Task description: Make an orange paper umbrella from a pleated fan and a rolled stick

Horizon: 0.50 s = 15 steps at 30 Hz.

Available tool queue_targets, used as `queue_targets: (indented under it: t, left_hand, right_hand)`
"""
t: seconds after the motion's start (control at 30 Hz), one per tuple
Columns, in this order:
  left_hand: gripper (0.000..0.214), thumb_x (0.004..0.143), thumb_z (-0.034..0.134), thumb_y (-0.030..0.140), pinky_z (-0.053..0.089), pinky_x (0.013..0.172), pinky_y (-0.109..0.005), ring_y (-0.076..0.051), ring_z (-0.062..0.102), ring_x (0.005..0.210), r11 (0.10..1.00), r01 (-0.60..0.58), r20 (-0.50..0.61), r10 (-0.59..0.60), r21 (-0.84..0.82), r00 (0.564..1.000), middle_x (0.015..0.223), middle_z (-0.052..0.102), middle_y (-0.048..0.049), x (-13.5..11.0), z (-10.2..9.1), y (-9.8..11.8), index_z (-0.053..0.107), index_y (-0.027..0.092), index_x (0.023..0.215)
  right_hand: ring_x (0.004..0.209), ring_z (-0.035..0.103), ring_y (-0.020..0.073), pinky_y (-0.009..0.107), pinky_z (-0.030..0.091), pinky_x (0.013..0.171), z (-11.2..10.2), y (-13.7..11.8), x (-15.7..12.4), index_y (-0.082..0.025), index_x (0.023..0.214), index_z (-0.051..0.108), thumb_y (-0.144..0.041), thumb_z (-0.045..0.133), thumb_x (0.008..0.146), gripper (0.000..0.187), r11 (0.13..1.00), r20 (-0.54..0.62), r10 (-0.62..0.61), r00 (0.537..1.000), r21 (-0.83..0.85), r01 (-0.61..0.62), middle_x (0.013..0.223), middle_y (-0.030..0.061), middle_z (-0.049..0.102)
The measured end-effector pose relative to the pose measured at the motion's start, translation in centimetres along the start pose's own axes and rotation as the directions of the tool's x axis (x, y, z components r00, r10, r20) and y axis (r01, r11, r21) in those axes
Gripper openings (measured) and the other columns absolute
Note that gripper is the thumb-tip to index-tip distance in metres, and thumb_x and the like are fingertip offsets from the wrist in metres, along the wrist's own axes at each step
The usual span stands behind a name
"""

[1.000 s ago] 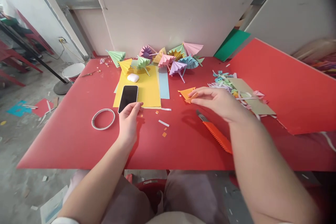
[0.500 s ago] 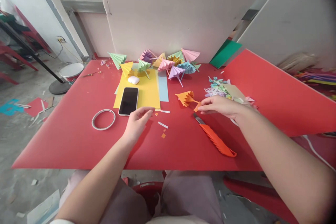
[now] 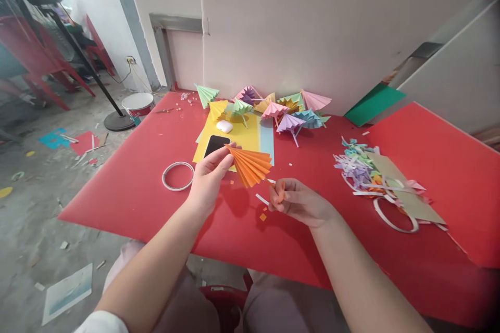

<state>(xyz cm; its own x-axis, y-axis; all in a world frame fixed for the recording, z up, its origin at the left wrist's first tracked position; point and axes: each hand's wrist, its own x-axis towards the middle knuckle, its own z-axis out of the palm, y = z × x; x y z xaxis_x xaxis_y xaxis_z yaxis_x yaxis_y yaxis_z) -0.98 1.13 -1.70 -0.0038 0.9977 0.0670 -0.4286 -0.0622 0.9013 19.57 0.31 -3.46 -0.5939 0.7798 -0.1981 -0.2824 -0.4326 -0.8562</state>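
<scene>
Up and over toward the left hand (image 3: 209, 179) went the orange paper umbrella (image 3: 250, 166); half a second earlier I had seen it farther right, beside the fingers of the right hand (image 3: 300, 200). My view had swung too, so that more of the floor at left showed.

I had the left hand pinching the umbrella by its pointed tip between thumb and fingers, with the pleats fanning out to the right above the red table (image 3: 128, 182). I had the right hand lower down, just beside the pleats, its fingertips closed on a small orange piece (image 3: 282, 192); I could not tell whether that piece was joined to the umbrella.

Behind the left hand I saw a phone (image 3: 214, 144), partly covered, with a white case (image 3: 224, 126) beyond it on a yellow sheet (image 3: 246, 135). A roll of tape (image 3: 164, 177) lay just left of that hand. Near the right hand I made out a white strip (image 3: 262, 199) and a few orange scraps (image 3: 263, 217). Farther back I saw a row of paper umbrellas (image 3: 289, 122), and well to the right a heap of paper strips (image 3: 353, 169) against brown cardboard (image 3: 424, 205).
</scene>
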Motion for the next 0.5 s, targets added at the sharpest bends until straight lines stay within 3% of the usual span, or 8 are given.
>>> queue_targets:
  t: [0.13, 0.33, 0.5]
  left_hand:
    - [0.024, 0.073, 0.068, 0.036, 0.048, 0.082, -0.031, -0.023, 0.06, 0.101, 0.997, -0.071, -0.017, 0.071, 0.016, 0.997, 0.101, 0.069, -0.0056, -0.2, -0.3, 0.6, 0.071, 0.022, 0.093]
    - [0.018, 0.072, 0.07, 0.036, 0.048, 0.078, -0.029, -0.02, 0.061, 0.095, 0.996, -0.083, -0.012, 0.084, 0.033, 0.996, 0.1, 0.069, -0.0034, -0.3, -0.6, 1.2, 0.072, 0.024, 0.086]
    - [0.015, 0.067, 0.074, 0.033, 0.048, 0.072, -0.028, -0.018, 0.063, 0.084, 0.997, -0.076, -0.065, 0.078, 0.028, 0.995, 0.092, 0.07, -0.003, -0.3, -0.7, 1.4, 0.07, 0.022, 0.075]
  right_hand:
    - [0.045, 0.048, 0.0056, 0.025, 0.047, 0.059, 0.6, 0.7, 0.4, -0.02, 0.056, 0.063, -0.036, 0.078, 0.06, 0.023, 0.998, -0.013, 0.003, 1.0, 0.062, -0.003, 0.05, -0.0055, 0.055]
    - [0.041, 0.045, 0.0034, 0.021, 0.046, 0.051, 1.6, 1.5, 0.8, -0.02, 0.059, 0.063, -0.033, 0.078, 0.061, 0.02, 0.983, -0.027, -0.017, 0.999, 0.181, 0.021, 0.057, -0.005, 0.06]
    - [0.047, 0.05, 0.0058, 0.019, 0.045, 0.046, 2.0, 2.1, 1.1, -0.02, 0.059, 0.064, -0.034, 0.079, 0.06, 0.02, 0.99, -0.065, 0.0, 0.998, 0.141, 0.009, 0.062, -0.0021, 0.061]
